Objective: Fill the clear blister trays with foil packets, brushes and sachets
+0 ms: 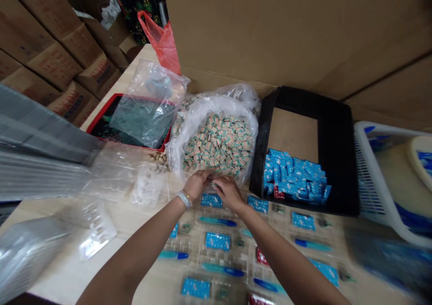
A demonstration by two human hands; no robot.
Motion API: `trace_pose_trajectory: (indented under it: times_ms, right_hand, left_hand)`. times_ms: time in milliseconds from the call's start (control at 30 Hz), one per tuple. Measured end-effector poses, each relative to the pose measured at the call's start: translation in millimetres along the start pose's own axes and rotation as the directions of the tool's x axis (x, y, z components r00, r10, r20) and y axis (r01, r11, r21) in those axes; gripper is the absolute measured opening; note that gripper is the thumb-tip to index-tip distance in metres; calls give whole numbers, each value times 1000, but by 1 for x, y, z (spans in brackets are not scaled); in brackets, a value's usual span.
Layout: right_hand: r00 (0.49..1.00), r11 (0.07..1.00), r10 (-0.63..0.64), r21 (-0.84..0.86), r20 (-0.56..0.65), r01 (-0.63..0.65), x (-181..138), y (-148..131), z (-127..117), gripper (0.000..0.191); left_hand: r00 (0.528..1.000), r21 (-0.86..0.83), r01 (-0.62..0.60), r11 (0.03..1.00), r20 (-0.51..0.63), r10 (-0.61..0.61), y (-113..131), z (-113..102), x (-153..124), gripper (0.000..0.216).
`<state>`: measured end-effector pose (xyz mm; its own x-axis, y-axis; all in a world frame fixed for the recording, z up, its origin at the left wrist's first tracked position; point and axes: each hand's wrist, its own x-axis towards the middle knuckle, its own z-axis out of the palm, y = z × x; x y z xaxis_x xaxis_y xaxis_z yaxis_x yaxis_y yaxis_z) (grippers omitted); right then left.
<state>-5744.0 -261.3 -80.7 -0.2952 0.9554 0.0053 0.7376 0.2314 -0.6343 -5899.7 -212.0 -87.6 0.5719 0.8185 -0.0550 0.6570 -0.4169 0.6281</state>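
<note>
My left hand point(196, 184), with a pale band on its wrist, is at the front rim of a clear plastic bag point(175, 159) full of small square green-and-beige pieces point(219, 143). Beside it, my right hand point(229, 192) has its fingers bent inward. Both hands look closed, fingertips close together, but whatever they pinch is too small to make out. Below them lie clear plastic trays, each with a blue packet point(218, 241), a blue-and-teal pen-like tool point(222, 270) and a small greenish piece point(240, 242). Red packets point(261, 255) lie in some of the trays.
Right of the bag stands a black box point(337, 161) holding blue packets point(297, 179); beyond it is a white basket point(371, 179). A red-rimmed tray point(111, 100) under clear plastic is at left. Stacked clear trays point(30, 251) stand front left, and cardboard point(286, 35) walls the back.
</note>
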Motion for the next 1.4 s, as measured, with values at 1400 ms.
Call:
trace_pose_trajectory:
  times_ms: [1400]
  right_hand:
    - [959, 966, 206, -115, -197, -231, -14, -39, -17, 18]
  left_hand:
    - [995, 280, -82, 957, 79, 62, 16, -8, 15, 24]
